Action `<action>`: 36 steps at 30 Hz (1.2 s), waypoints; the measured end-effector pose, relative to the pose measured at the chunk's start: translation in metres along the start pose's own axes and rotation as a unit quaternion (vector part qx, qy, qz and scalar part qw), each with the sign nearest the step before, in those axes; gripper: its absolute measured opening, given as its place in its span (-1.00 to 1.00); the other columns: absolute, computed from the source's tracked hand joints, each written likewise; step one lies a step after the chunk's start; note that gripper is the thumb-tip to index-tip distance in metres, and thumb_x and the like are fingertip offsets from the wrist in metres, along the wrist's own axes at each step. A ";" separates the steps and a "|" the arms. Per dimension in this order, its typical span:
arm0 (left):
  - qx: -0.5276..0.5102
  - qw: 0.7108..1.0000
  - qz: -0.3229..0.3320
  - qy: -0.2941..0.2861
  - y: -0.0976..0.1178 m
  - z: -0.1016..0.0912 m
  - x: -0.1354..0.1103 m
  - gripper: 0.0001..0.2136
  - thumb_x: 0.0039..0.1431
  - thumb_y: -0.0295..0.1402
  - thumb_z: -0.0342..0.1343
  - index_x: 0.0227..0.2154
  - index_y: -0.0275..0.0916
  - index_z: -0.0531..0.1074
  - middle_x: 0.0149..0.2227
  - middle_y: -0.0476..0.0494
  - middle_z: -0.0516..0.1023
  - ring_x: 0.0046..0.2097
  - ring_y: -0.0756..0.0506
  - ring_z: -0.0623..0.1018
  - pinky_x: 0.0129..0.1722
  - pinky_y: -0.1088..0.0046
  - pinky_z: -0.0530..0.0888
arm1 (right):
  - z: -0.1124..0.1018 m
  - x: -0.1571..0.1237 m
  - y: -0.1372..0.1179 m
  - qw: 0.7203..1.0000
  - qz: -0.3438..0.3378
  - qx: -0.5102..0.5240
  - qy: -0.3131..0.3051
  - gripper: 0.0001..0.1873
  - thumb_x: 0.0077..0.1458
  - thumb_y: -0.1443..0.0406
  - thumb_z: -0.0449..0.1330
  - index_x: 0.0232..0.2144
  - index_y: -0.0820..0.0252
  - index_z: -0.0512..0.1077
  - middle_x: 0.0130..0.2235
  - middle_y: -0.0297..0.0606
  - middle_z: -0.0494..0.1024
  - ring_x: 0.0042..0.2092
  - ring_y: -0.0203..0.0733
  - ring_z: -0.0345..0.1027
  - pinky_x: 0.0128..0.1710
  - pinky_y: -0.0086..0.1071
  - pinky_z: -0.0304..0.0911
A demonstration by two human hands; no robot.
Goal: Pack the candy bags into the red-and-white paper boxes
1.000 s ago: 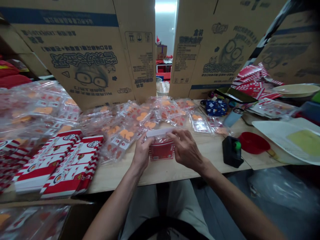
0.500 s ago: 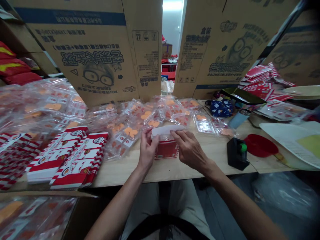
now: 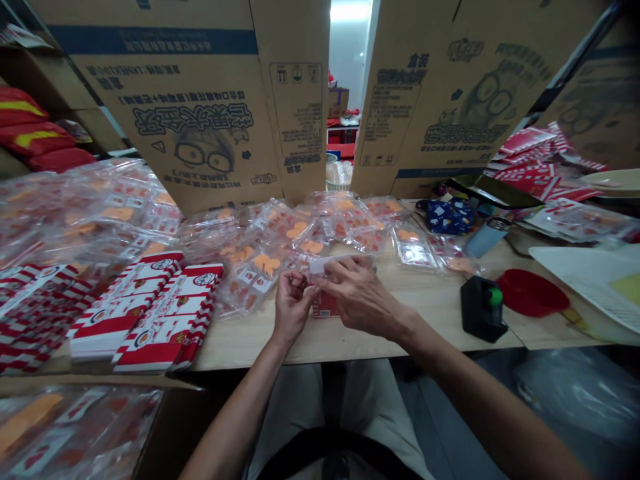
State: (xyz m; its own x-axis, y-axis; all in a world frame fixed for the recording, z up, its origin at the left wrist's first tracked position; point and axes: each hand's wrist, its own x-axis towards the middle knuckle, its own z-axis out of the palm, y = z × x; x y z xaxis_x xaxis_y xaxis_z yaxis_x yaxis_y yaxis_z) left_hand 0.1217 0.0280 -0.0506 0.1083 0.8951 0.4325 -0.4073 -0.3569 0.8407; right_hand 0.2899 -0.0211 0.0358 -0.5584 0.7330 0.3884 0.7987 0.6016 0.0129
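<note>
A small red carton [image 3: 325, 307] stands on the wooden table [image 3: 320, 347] in front of me, its white top flap [image 3: 317, 266] raised along the far side. My right hand [image 3: 357, 293] lies over the carton's top and right side, fingers bent onto the flap and hiding most of it. At the carton's left corner is my left hand [image 3: 293, 303], its fingers curled with thumb and fingertips drawn together. Whatever sits in that pinch is too small to make out. Both hands nearly touch at the corner.
Flat red-and-white striped cartons [image 3: 170, 317] are stacked at left. Clear candy packets [image 3: 265, 263] spread along the back below tall cardboard boxes [image 3: 200, 107]. On the right are a black tape dispenser [image 3: 483, 310], a red bowl [image 3: 533, 292], a bottle [image 3: 487, 237] and a white basket [image 3: 580, 267].
My right hand has moved left across the carton's top and covers more of the flap. The left hand has come off the flap's left end, its fingers now curled in. The view shifted slightly.
</note>
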 end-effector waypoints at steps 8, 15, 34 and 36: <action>0.144 0.987 0.064 -0.010 -0.012 -0.012 -0.001 -0.71 0.16 -0.26 0.33 -0.09 -0.18 0.45 -0.12 -0.14 0.59 -0.07 -0.08 0.61 -0.05 0.39 0.55 | -0.015 0.012 0.000 0.998 -0.003 0.000 -0.057 -0.64 0.18 0.43 0.14 0.03 0.16 0.45 -0.14 -0.09 0.48 -0.10 0.00 0.31 -0.10 -0.17 0.15; 0.250 0.957 0.135 -0.058 -0.018 -0.024 0.008 -0.78 0.23 -0.32 0.26 -0.07 -0.17 0.55 -0.09 -0.16 0.62 -0.03 -0.12 0.60 0.00 0.34 0.53 | 0.009 -0.049 0.030 0.885 0.267 0.177 0.337 -0.57 0.14 0.51 0.02 -0.02 0.11 0.46 -0.11 -0.17 0.54 -0.05 -0.06 0.43 -0.01 -0.14 0.34; 0.010 0.998 -0.059 -0.036 0.010 0.005 0.036 -0.62 0.06 -0.35 0.37 -0.07 -0.15 0.42 -0.35 0.04 0.51 -0.34 0.03 0.50 -0.31 0.58 0.43 | 0.046 -0.051 0.042 0.915 0.144 0.259 0.273 -0.81 0.33 0.37 0.02 -0.15 0.14 0.43 -0.02 -0.10 0.45 0.03 -0.10 0.40 0.04 -0.16 0.36; 0.054 0.995 -0.055 -0.066 0.011 0.003 0.034 -0.70 0.14 -0.30 0.33 -0.09 -0.20 0.48 -0.33 -0.02 0.54 -0.31 0.00 0.51 -0.28 0.55 0.45 | 0.046 -0.051 0.041 0.898 0.172 0.297 0.276 -0.80 0.34 0.36 0.00 -0.06 0.12 0.37 -0.10 -0.18 0.46 -0.09 -0.16 0.42 -0.06 -0.24 0.38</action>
State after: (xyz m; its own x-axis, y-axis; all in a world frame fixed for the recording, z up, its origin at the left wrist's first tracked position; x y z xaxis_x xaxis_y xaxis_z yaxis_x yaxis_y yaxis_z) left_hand 0.1230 0.0536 -0.0256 0.2672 0.8905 0.3683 -0.2878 -0.2910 0.9124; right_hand 0.3412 -0.0191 -0.0259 0.0255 0.7381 0.6742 0.5516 0.5521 -0.6253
